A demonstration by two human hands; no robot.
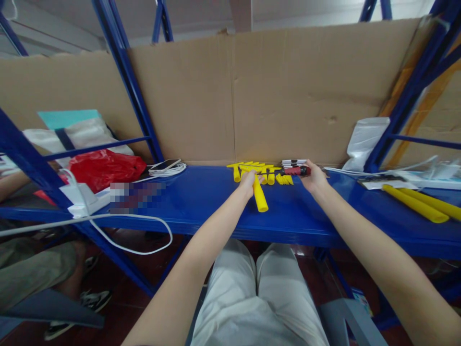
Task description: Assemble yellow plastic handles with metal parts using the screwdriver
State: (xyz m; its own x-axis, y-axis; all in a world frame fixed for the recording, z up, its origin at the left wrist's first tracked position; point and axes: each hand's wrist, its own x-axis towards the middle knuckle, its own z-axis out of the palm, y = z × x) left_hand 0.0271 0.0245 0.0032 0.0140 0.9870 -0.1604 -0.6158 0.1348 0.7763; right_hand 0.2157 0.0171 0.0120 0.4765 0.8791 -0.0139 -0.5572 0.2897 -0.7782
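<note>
My left hand [248,180] is closed around a yellow T-shaped piece with a thick round handle [261,199]. The handle points toward me over the blue shelf. In my right hand [315,179] is a screwdriver [293,171] with a red and black handle, lying about level. Its dark shaft points left at the yellow piece near my left fingers; whether the tip touches it cannot be made out. Behind my hands lie several more yellow T-shaped pieces [236,174] in a row. Small flat yellow parts [284,179] lie under the screwdriver.
Cardboard [288,96] walls off the back. Leftward are a phone [169,165] on a coiled white cable, a red plastic bag [106,168] and a power strip [94,202]. Two long yellow tubes [418,204] and a white pouch [365,142] lie right. Another person's leg [39,269] shows lower left.
</note>
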